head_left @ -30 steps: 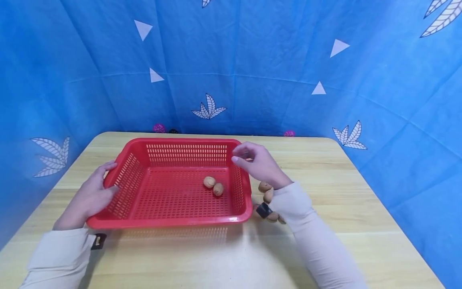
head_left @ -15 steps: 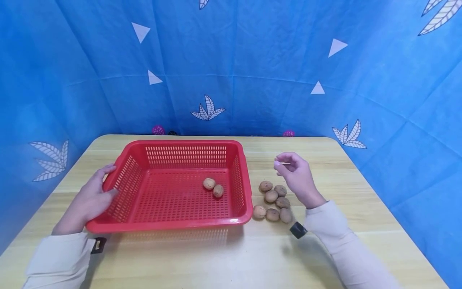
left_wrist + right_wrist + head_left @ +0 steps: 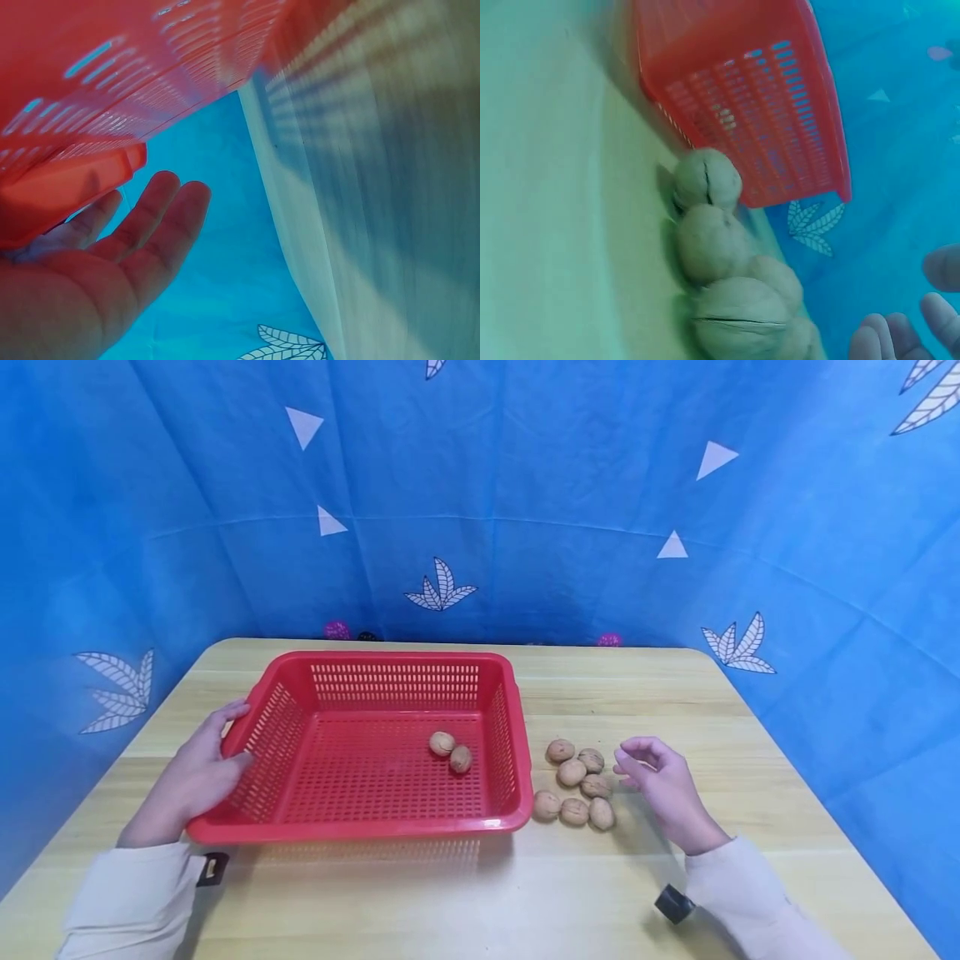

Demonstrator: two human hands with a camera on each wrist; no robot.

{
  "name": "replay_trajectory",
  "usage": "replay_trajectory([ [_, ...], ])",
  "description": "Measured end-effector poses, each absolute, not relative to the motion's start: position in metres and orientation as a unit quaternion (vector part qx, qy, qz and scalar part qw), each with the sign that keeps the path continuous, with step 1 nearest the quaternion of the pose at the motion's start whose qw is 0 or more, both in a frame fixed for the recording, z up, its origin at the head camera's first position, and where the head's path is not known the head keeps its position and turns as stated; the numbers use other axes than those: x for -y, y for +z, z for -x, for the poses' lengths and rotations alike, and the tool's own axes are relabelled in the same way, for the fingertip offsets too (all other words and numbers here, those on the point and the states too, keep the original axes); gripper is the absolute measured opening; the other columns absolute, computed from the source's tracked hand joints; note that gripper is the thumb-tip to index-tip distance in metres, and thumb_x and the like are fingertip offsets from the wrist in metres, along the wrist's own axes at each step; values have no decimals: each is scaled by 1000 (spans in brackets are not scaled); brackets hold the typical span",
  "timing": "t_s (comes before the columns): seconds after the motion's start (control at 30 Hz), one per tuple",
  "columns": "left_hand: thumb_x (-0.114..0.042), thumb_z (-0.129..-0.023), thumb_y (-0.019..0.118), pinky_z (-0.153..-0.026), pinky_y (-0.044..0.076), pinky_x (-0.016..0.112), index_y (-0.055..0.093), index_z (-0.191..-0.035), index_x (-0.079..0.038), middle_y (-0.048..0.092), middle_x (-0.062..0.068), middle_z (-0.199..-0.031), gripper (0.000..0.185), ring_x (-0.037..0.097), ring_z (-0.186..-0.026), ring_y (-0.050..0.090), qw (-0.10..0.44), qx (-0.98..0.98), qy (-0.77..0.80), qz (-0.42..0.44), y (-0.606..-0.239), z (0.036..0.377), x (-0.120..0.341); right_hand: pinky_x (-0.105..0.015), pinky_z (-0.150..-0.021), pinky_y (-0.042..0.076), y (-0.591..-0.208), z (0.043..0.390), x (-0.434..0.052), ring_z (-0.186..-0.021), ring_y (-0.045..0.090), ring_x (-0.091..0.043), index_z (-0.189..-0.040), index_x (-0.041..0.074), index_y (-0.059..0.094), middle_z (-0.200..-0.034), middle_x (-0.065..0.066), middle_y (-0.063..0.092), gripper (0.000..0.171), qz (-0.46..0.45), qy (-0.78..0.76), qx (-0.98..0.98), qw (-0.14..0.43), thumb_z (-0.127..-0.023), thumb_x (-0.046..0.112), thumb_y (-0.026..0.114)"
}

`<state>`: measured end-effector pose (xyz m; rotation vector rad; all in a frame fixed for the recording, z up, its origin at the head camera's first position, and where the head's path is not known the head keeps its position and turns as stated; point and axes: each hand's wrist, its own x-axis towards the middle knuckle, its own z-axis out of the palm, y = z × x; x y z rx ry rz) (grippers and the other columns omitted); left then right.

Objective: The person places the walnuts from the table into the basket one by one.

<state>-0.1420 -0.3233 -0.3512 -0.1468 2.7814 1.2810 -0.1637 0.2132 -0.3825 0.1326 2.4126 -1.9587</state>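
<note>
A red slotted plastic basket (image 3: 390,831) sits on the table, with two walnuts (image 3: 451,752) lying on its floor toward the right. My left hand (image 3: 192,774) holds the basket's left rim, thumb over the inside and fingers along the outside. From the left wrist, those fingers (image 3: 169,225) show beneath the rim. Several brown walnuts (image 3: 574,812) lie in a loose group just right of the basket; cracks run along some shells in the right wrist view. Over the table to the right of that group is my right hand (image 3: 667,789), its fingers loosely bent and holding nothing.
The pale wooden table (image 3: 720,718) reaches back to a blue patterned cloth (image 3: 570,460) hanging behind and at both sides. Small black devices (image 3: 674,903) are strapped at both wrists.
My right hand has moved from the basket's right rim, over the walnuts, to their right side and lower, bringing the group into full view. The left hand stays on the rim.
</note>
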Motion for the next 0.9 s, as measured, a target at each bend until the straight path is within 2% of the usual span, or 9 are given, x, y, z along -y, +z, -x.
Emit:
replay_trajectory([
  [0.1,-11,-91,61,-68,58,44,-1,-156,-10,35,32,-137,90,44,-104,55,40,-905,420,49,-350,144,323,-34,-86,53,-390,155,-217,-95,60,-16,-122,-8,46,-113,-12,55,33,-56,-650,-757,35,-97,10,57],
  [0.33,-11,-93,58,-68,59,44,-1,-156,-12,35,32,-137,87,43,-104,56,43,-901,429,44,-348,147,321,-27,-76,53,-404,143,-217,-91,58,-15,-123,-8,46,-113,-10,54,39,-88,-661,-742,65,-91,4,63],
  [0.53,-9,-93,55,-66,59,44,0,-156,-10,36,33,-135,83,41,-100,58,44,-900,431,38,-347,148,320,-28,-80,51,-410,143,-218,-99,57,-17,-124,-6,47,-122,-16,52,48,-77,-629,-769,83,-84,6,72],
  [0.7,-10,-93,57,-67,59,44,-1,-156,-11,35,33,-136,86,42,-101,57,44,-900,431,41,-346,148,320,-30,-82,49,-413,144,-219,-100,57,-21,-122,-5,49,-121,-16,55,52,-69,-611,-784,88,-80,7,76],
  [0.9,-12,-92,60,-68,59,44,-2,-157,-13,34,32,-138,89,43,-104,56,44,-900,430,50,-346,146,319,-32,-82,48,-413,146,-219,-97,59,-21,-116,-4,53,-116,-15,57,47,-62,-598,-794,91,-77,6,78],
])
